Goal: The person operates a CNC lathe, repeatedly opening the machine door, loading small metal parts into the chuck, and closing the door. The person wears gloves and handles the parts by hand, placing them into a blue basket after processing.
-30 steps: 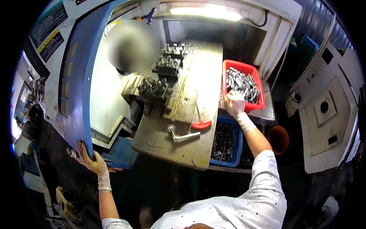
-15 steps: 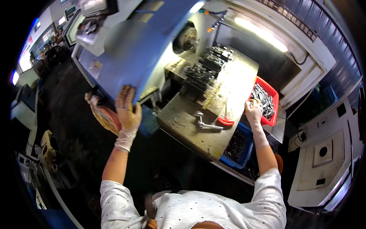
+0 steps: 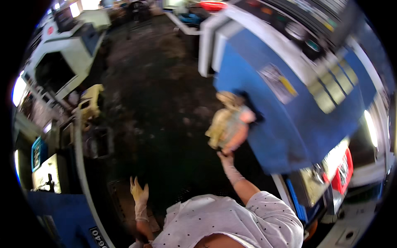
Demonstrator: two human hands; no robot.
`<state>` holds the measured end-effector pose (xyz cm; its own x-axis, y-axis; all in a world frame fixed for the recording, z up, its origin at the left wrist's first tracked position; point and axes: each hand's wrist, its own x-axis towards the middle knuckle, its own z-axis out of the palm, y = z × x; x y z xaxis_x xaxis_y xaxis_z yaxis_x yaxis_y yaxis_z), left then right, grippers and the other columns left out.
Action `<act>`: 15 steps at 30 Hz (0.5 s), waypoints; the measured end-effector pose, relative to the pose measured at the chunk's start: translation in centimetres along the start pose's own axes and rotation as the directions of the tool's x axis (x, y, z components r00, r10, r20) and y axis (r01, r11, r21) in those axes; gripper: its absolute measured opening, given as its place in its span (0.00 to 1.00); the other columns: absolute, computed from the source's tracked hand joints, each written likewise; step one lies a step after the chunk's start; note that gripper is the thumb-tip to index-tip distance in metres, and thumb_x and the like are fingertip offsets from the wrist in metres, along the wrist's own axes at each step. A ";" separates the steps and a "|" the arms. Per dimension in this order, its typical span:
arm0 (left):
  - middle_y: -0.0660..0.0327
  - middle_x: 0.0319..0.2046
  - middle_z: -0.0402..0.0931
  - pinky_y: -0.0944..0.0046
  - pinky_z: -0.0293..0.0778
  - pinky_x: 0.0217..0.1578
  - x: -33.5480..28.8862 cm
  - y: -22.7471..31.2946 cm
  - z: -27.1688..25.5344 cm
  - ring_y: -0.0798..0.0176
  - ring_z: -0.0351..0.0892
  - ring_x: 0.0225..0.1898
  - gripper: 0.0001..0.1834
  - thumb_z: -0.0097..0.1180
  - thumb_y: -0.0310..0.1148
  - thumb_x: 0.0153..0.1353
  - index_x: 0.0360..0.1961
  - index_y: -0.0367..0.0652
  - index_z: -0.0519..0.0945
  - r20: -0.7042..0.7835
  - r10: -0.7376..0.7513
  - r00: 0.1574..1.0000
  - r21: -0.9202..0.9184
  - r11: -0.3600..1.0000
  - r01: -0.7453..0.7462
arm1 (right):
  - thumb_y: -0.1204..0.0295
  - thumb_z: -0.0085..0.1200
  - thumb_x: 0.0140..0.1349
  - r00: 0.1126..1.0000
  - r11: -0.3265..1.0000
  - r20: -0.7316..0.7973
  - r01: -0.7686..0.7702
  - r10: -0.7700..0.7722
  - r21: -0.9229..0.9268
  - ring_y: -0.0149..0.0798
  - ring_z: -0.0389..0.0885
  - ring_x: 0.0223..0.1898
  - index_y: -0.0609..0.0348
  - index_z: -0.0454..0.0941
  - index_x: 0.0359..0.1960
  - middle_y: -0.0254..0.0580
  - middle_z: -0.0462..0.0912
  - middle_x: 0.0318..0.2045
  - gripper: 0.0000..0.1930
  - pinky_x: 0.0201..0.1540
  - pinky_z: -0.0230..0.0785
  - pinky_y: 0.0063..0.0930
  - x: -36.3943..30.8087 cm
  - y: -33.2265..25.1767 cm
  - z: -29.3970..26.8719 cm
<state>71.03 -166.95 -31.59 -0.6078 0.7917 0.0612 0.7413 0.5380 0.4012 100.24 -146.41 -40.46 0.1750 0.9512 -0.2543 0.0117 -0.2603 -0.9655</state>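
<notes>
Where the cloth (image 3: pixel 232 124) hangs, the right fingers (image 3: pixel 226 155) touch its near end.

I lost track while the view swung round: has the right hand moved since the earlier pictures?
Yes. Judged against the red basket, the right hand has moved left, away from the basket's edge to the lower end of the cloths.

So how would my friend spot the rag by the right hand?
Find the big blue door. At its left edge in the picture is the rag, with the right hand at its lower end. It's crumpled, yellowish and pink, unlike the smooth blue door.
</notes>
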 end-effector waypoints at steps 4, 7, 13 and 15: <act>0.48 0.47 0.51 0.59 0.51 0.46 2.6 -8.2 -2.8 0.48 0.51 0.48 0.26 0.49 0.29 0.38 0.43 0.37 0.58 -0.043 -0.250 0.967 -0.029 0.968 0.248 | 0.61 0.49 0.41 0.952 0.998 -0.299 -0.065 0.065 0.008 0.40 0.64 0.40 0.63 0.62 0.39 0.48 0.65 0.38 0.24 0.41 0.57 0.31 7.1 2.8 1.9; 0.49 0.46 0.52 0.59 0.52 0.45 10.1 -7.5 -2.1 0.49 0.52 0.47 0.25 0.49 0.31 0.39 0.42 0.38 0.59 -0.129 -0.120 0.984 -0.169 0.981 0.098 | 0.61 0.47 0.42 0.914 0.970 -0.401 -0.146 0.057 -0.195 0.39 0.65 0.39 0.63 0.63 0.38 0.47 0.66 0.37 0.23 0.40 0.57 0.30 12.2 5.3 3.2; 0.51 0.48 0.50 0.58 0.54 0.44 35.1 -1.8 -1.1 0.50 0.53 0.46 0.26 0.49 0.32 0.39 0.43 0.39 0.59 -0.268 0.218 0.939 -0.175 0.947 -0.270 | 0.61 0.44 0.44 0.799 0.718 -0.569 -0.510 0.193 -0.473 0.38 0.67 0.38 0.63 0.66 0.35 0.46 0.68 0.35 0.20 0.38 0.58 0.28 17.7 10.8 9.1; 0.53 0.49 0.48 0.58 0.55 0.43 40.6 -3.7 0.8 0.50 0.54 0.46 0.26 0.50 0.33 0.38 0.42 0.40 0.60 -0.144 0.167 0.975 -0.141 0.972 -0.187 | 0.61 0.43 0.44 0.728 0.573 -0.608 -0.658 0.319 -0.488 0.38 0.67 0.37 0.63 0.66 0.35 0.45 0.69 0.34 0.19 0.38 0.58 0.28 18.8 11.4 10.9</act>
<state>43.87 -136.57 -31.27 -0.5103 0.8204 0.2580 0.7941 0.3343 0.5075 92.90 -129.69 -56.88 0.7292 0.5083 -0.4581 0.3721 -0.8564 -0.3579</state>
